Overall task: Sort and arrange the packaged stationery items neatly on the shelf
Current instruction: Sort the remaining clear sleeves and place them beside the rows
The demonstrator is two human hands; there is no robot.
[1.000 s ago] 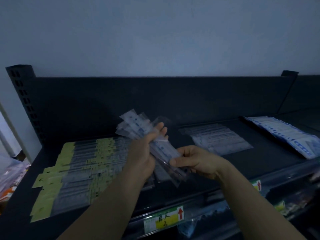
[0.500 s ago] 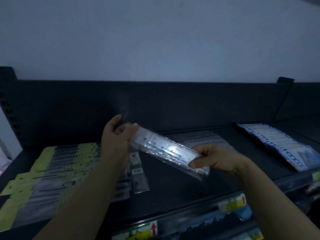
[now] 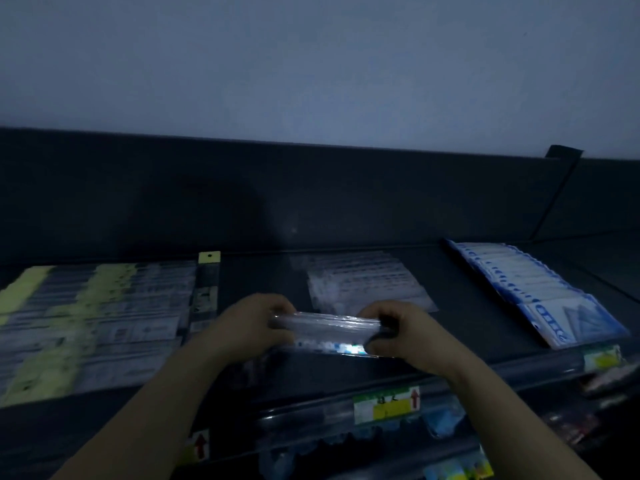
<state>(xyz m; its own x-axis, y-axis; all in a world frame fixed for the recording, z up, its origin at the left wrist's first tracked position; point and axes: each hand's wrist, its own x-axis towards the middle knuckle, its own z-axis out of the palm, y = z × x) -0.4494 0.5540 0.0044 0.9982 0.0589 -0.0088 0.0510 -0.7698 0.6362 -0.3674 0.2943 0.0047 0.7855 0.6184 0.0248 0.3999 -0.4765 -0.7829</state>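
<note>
A stack of clear packaged stationery items [image 3: 329, 332] lies level between my hands, low over the dark shelf [image 3: 263, 275]. My left hand [image 3: 251, 323] grips its left end and my right hand [image 3: 398, 329] grips its right end, fingers curled over the top. Just behind it a spread of similar clear packets [image 3: 363, 284] lies flat on the shelf. Rows of yellow-topped packets [image 3: 86, 323] cover the shelf's left part, and one narrow yellow-topped packet [image 3: 207, 289] lies beside them.
Blue-and-white packets [image 3: 533, 292] lie fanned at the right of the shelf. The shelf's front rail carries price labels [image 3: 386, 405]. Below it more goods [image 3: 443, 419] hang in the dark. A dark back panel [image 3: 311, 195] closes the shelf behind.
The clear stack went from fanned in my left hand to squared and level between both hands, and dropped lower toward the shelf. The view has shifted right.
</note>
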